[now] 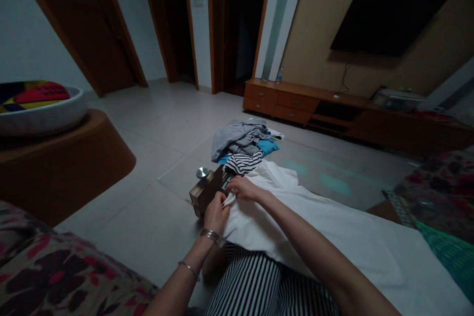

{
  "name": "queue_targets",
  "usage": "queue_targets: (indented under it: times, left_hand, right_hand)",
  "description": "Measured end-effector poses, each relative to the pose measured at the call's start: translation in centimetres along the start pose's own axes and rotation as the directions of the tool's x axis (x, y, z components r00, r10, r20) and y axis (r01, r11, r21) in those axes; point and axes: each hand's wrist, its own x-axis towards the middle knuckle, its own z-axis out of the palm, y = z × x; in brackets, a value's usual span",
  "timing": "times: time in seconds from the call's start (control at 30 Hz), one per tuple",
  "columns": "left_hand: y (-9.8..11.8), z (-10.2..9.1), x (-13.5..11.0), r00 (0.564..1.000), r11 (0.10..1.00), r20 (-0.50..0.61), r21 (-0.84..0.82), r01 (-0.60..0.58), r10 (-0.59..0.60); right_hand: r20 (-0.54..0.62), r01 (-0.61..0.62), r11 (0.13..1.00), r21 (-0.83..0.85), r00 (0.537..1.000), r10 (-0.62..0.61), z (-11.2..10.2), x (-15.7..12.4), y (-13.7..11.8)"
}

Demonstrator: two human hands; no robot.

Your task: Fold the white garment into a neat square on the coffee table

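In the head view, a plain white fabric piece is draping over a low, dark-brown wooden-ended table, seeming light, limp and best gripped by its edge. At the table's left end, the left hand and right hand are pinching that edge. Beyond the table, a long reddish-brown wooden cabinet is standing on pale floor tiles.

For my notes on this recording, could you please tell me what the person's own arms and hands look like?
The left hand and right hand are ungloved, and no sleeves show. The left forearm wears a broad silvery bracelet near the hand and a thinner band farther up; the right forearm shows no jewellery.
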Motion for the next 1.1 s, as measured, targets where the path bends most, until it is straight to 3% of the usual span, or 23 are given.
queue_targets:
  times: [0.1, 0.2, 0.33, 0.47, 0.57, 0.63, 0.73, 0.8, 0.9, 1.0, 1.1]
  left_hand:
    - [-0.5, -0.7, -0.4, 0.998, 0.969, -0.001, -0.240, 0.062, -0.064]
    - [-1.7, -1.5, -1.3, 0.984, 0.909, 0.111, -0.382, 0.169, -0.137]
    - [-3.3, -2.4, -2.2, 0.950, 0.805, 0.240, -0.513, 0.299, -0.200]
    - [-4.0, -2.9, -2.6, 0.951, 0.817, 0.096, -0.491, 0.302, -0.293]
    - [-3.8, -3.0, -2.9, 0.971, 0.905, 0.009, -0.360, 0.228, -0.241]
    - [-3.4, -2.8, -3.2, 0.982, 0.959, -0.028, -0.225, 0.175, -0.186]
    - [-2.9, -2.0, -3.1, 0.993, 0.996, -0.085, 0.017, 0.090, -0.088]
    - [-2.8, -1.3, -2.8, 0.996, 0.989, -0.093, 0.146, 0.005, 0.009]
    - [-2.9, -0.3, -2.1, 0.991, 0.963, -0.081, 0.255, -0.085, 0.109]
    - [-3.3, 0.0, -1.4, 0.984, 0.942, -0.119, 0.322, -0.092, 0.136]
    - [-3.8, -0.1, -0.8, 0.972, 0.909, -0.131, 0.396, -0.131, 0.197]
  right_hand:
    - [0.065, -0.070, 0.989, 0.128, 0.996, 0.062, 0.0, 0.3, 0.4]
    - [-0.007, -0.146, 0.965, 0.217, 0.988, 0.151, 0.2, 0.3, 1.0]
    - [-0.067, -0.152, 0.970, 0.188, 0.984, 0.167, 0.8, 0.5, 1.5]
    - [-0.264, -0.158, 0.985, 0.072, 0.949, 0.172, 1.5, -0.3, 1.1]
    - [-0.462, -0.189, 0.980, 0.057, 0.865, 0.194, 1.7, -3.6, 0.3]
    - [-0.560, -0.235, 0.969, 0.071, 0.794, 0.234, 1.6, -7.7, -0.1]
    - [-0.648, -0.401, 0.913, 0.070, 0.678, 0.347, 1.8, -16.5, -0.2]
    - [-0.689, -0.570, 0.820, 0.044, 0.577, 0.438, 2.3, -23.7, 0.4]
    - [-0.725, -0.806, 0.591, -0.035, 0.427, 0.540, 3.8, -34.8, 1.9]
    - [-0.706, -0.911, 0.400, -0.103, 0.350, 0.616, 6.2, -43.7, 3.7]
    - [-0.673, -0.932, 0.341, -0.126, 0.333, 0.661, 8.1, -48.3, 5.0]
